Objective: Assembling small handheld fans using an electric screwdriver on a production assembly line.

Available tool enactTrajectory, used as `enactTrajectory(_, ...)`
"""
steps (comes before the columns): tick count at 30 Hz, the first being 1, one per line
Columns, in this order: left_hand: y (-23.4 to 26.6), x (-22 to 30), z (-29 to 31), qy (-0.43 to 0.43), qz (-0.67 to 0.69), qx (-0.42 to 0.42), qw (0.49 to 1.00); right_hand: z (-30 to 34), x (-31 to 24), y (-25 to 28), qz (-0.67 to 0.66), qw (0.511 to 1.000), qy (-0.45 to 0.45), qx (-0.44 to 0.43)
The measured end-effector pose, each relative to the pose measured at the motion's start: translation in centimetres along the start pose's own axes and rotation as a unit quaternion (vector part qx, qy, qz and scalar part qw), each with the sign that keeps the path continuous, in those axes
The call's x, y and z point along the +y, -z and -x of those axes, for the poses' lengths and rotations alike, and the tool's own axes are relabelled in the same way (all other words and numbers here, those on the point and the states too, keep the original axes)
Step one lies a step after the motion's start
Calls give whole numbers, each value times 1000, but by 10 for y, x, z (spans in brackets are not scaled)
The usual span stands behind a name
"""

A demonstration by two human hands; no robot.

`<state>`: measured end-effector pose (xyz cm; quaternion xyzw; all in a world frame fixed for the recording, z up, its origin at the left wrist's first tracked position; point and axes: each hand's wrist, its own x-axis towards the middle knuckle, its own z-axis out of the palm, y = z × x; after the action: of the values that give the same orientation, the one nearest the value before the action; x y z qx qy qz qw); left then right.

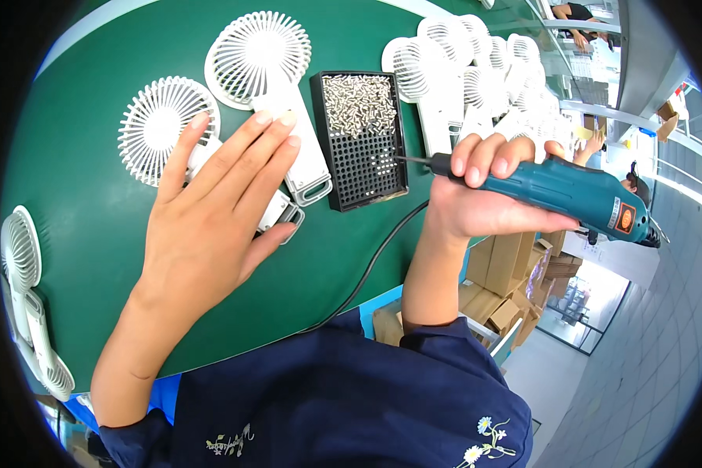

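Note:
My right hand is wrapped round a teal electric screwdriver, held level with its thin bit pointing left. The bit's tip reaches the right edge of a black screw tray. Small silver screws heap at the tray's far end, and a few sit in its holes nearer me. My left hand lies with fingers stretched over a white handheld fan, hiding most of its handle. Its fingertips reach the handle of a second white fan, which lies alongside, left of the tray.
Many white fans crowd the table's far right. More fans lie at the left edge of the green table. A black cable curves toward me. Cardboard boxes stand beyond the table at right. Other people appear at upper right.

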<state>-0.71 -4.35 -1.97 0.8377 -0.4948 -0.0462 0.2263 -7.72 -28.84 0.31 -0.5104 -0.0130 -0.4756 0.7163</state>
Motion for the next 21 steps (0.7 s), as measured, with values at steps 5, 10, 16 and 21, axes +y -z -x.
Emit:
enactTrajectory(5,1,1,-1,1,-20,7,1000,1,14,-6,-35,999,3,2)
enactTrajectory(10,2,1,0,3,-4,0,1000,2,17,-5,-22,1000,-14,2)
enactTrajectory(16,2,1,-1,5,-17,4,1000,2,15,-1,41,998,-20,-42)
enactTrajectory(21,0,0,0,-3,-13,15,1000,5,17,-7,-20,1000,-6,-11)
